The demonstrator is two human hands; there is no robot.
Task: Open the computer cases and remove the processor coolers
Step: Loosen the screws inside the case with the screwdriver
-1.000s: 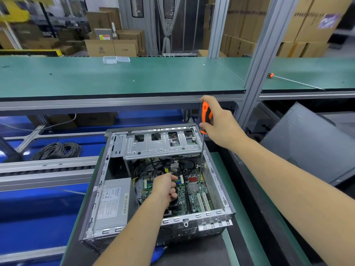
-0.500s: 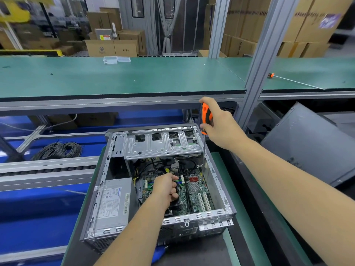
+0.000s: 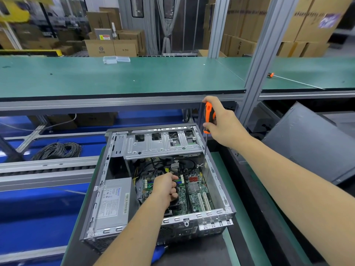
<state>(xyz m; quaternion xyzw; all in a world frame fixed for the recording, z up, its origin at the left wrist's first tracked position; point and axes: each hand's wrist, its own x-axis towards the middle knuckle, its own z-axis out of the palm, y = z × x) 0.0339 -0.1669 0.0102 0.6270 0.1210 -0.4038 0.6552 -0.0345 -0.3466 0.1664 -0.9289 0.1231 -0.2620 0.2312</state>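
Landmark: we took the open computer case (image 3: 221, 212) as our reference, lying side-up on the bench with its panel off.
Left hand: our left hand (image 3: 166, 187) was down inside the case, over the motherboard (image 3: 197, 191) and right of the power supply (image 3: 113, 200), fingers curled round the dark processor cooler (image 3: 175, 203). Against a second before, it had barely moved.
Cooler: it sat under that hand, mostly hidden; we could not tell whether it was free of the board.
Right hand: our right hand (image 3: 221, 121) gripped the orange-handled screwdriver (image 3: 208, 117) above the case's far right corner, shaft pointing down past the drive cage (image 3: 159, 144). It had crept slightly nearer the case.
Meaning: little changed, so we judged the cooler still being worked loose, not lifted.
Beyond: a second screwdriver (image 3: 295, 81) lay on the green shelf (image 3: 115, 77) behind the case.
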